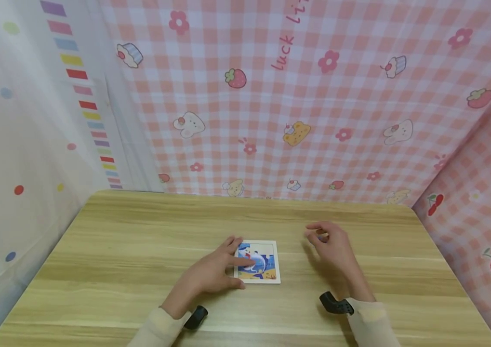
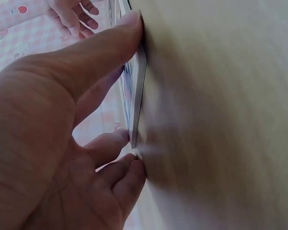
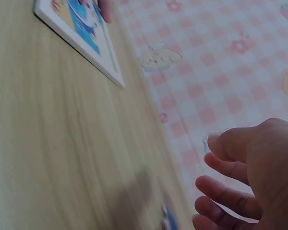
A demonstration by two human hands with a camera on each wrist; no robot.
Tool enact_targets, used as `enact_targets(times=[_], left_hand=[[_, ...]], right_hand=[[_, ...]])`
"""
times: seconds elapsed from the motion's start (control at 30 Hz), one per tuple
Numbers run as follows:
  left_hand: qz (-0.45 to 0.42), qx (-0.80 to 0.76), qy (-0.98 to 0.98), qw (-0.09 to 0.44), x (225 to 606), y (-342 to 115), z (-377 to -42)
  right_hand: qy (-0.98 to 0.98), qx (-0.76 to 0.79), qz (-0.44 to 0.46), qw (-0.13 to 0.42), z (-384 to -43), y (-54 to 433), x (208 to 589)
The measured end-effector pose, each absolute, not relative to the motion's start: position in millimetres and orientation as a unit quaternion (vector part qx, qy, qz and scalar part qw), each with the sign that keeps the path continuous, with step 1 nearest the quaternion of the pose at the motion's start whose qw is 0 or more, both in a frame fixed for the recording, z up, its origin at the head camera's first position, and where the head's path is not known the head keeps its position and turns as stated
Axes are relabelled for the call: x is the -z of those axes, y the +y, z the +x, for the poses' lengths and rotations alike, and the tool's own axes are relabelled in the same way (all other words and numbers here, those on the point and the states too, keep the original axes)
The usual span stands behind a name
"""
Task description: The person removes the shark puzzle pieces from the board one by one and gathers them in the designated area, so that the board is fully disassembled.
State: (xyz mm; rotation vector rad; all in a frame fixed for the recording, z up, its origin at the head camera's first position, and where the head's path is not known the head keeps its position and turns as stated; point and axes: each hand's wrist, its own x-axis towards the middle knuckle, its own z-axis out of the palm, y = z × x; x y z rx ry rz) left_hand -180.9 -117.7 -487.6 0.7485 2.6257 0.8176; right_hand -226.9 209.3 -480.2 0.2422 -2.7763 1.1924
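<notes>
A small white-framed jigsaw puzzle (image 1: 278,270) with a blue sea-animal picture lies flat on the table. Its upper right part shows bare pale backing. My left hand (image 1: 210,272) rests at the puzzle's left side, index finger stretched over the picture. The left thumb (image 2: 127,24) lies along one edge, with other fingertips at the far left corner. To the right of the puzzle, my right hand (image 1: 332,246) hovers with loosely bent fingers, thumb apart from them. A small blue piece (image 3: 169,218) shows under this hand, partly cut off in the right wrist view.
The wood-grain table (image 1: 141,226) ends at a pink checked cloth (image 1: 271,120) behind it. White dotted cloth (image 1: 19,144) hangs on the left, and a cherry-patterned cloth (image 1: 479,226) on the right. Each wrist wears a black strap mount (image 1: 334,303).
</notes>
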Motion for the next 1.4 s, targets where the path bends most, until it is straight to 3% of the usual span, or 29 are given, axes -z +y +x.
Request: enact_targets(times=[0.47, 0.87, 1.23, 1.4], left_hand=[[0.255, -0.292, 0.905, 0.175, 482.5, -120.4, -178.4], [0.254, -0.285, 0.908, 0.171, 487.2, -120.2, -180.9], [0.255, -0.292, 0.907, 0.167, 487.9, -122.2, -180.7], [0.252, -0.298, 0.906, 0.166, 487.6, -122.4, -180.5]], right_hand=[[-0.900, -0.428, 0.086, 0.010, -218.3, 166.6, 489.0], [-0.888, -0.450, 0.092, -0.033, -211.1, 133.4, 492.5], [-0.878, -0.459, 0.130, -0.034, -211.9, 96.8, 495.5], [-0.878, -0.464, 0.116, -0.011, -213.7, 90.3, 502.9]])
